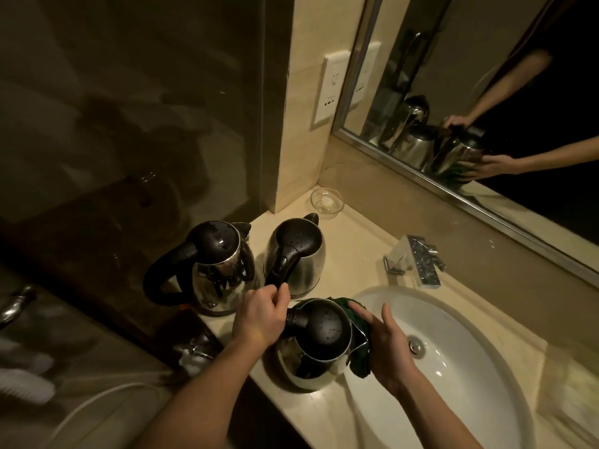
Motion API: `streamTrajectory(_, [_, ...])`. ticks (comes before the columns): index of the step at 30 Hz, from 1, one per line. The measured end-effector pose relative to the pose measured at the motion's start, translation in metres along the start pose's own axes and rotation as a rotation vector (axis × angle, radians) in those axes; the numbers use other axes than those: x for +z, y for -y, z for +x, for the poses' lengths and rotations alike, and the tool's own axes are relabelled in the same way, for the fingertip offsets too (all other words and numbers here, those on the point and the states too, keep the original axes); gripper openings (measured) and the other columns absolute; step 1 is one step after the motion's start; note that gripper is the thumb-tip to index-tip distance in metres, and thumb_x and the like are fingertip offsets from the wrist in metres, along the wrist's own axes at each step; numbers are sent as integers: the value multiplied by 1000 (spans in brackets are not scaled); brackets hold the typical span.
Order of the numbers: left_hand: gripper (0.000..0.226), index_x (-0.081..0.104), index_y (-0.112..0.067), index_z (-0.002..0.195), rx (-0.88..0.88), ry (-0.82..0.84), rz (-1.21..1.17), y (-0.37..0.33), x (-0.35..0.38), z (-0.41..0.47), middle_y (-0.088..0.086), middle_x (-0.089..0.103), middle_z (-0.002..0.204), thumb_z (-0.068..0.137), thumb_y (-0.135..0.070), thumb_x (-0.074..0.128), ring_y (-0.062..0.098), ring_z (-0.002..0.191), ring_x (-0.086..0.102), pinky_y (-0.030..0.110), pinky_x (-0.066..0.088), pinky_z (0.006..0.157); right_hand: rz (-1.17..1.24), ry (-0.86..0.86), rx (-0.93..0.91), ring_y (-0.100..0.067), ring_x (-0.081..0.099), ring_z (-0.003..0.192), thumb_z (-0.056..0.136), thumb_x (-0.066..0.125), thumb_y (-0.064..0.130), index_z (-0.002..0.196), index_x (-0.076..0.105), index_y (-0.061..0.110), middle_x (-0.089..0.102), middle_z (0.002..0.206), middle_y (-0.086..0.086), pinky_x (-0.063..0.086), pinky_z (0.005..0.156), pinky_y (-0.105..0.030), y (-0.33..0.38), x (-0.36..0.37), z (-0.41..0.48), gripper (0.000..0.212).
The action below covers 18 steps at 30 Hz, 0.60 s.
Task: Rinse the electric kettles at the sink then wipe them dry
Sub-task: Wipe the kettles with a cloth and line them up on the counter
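Note:
Three steel electric kettles with black lids stand on the beige counter. The nearest kettle (pixel 316 345) sits at the counter's front, beside the white sink (pixel 453 361). My left hand (pixel 264 314) grips its black handle. My right hand (pixel 387 348) presses a dark green cloth (pixel 358 338) against the kettle's right side, fingers fairly straight. Behind stand a left kettle (pixel 210 264) with a big looped handle and a middle kettle (pixel 296 254), both with water drops on their lids.
A chrome faucet (pixel 416 259) rises behind the sink. A small glass dish (pixel 326 202) sits in the back corner. A mirror (pixel 486 92) covers the wall on the right, and a wall socket (pixel 330 89) is beside it. Dark glass borders the counter's left side.

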<state>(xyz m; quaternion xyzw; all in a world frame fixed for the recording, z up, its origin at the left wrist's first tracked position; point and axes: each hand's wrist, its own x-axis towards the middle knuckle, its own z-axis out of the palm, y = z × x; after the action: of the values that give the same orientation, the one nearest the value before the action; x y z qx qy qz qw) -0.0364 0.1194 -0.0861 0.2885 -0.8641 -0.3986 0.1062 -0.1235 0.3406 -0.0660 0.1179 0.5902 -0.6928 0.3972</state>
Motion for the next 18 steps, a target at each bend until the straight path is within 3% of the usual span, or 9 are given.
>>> streamTrajectory(5, [44,47,-25,61,-44,-5,-17,-6,0,-5,2,52,64,98,-47,38,18,65,52,28,31,53,85,-137,15,-36,60,101,98,18,65,128,61,20,65,118,-13,48,78,-43,-28,5,-11,69])
streamTrajectory(9, [44,48,-23,62,-69,-27,-15,-10,0,-8,3,53,65,98,-46,37,17,65,52,28,33,54,165,-195,-5,-36,60,91,96,24,68,125,64,16,67,113,-23,50,74,-43,-37,13,-17,72])
streamTrajectory(13, [45,50,-21,63,-115,-71,0,-13,1,-14,1,54,66,99,-45,37,17,67,54,30,36,58,210,-185,-70,-39,59,107,95,26,68,123,66,12,66,120,-23,44,89,-48,-37,22,-27,74])
streamTrajectory(18, [48,58,-18,69,-166,-132,-4,-18,2,-21,2,57,69,99,-46,35,22,75,55,37,46,70,188,-211,-135,-25,56,122,97,26,65,126,65,24,68,125,-6,40,106,-54,-31,38,-45,64])
